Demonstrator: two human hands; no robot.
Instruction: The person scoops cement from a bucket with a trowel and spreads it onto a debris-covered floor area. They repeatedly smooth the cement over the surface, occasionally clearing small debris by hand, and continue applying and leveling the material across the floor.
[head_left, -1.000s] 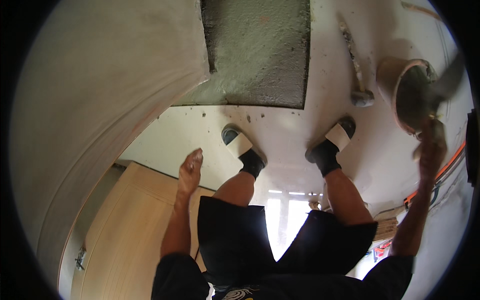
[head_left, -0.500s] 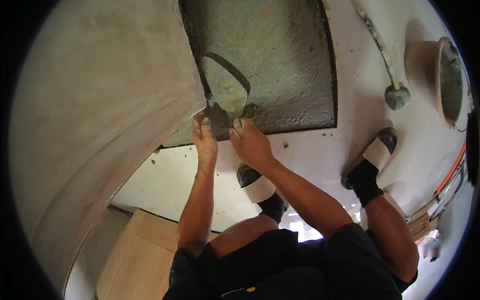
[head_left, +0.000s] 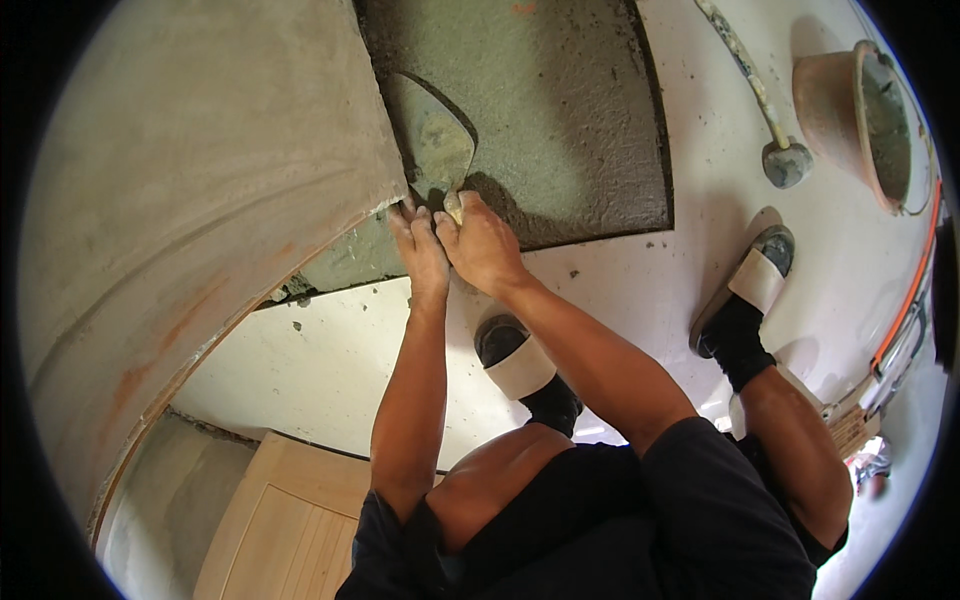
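Observation:
My right hand (head_left: 484, 243) is closed around the handle of a mortar-smeared trowel (head_left: 436, 138). The trowel's broad, pointed blade lies over the grey wet mortar (head_left: 575, 130) in a floor recess, close beside the plastered wall (head_left: 220, 130). Just left of it, my left hand (head_left: 424, 255) reaches forward with fingers stretched out, the tips at the lower corner of the wall. Both hands are nearly touching. Mortar stains mark the fingers, and the left fingertips are partly hidden at the wall's edge.
Pale floor tile (head_left: 330, 350) borders the recess, with small mortar crumbs on it. To the right lie a long-handled mallet (head_left: 787, 163) and a bucket (head_left: 835, 110) with grey residue. My sandalled feet stand behind the recess. A wooden panel (head_left: 290, 530) is at lower left.
My right hand has shifted left with the trowel, closer to my left hand. The trowel blade sits farther forward along the wall. The whole view has moved slightly.

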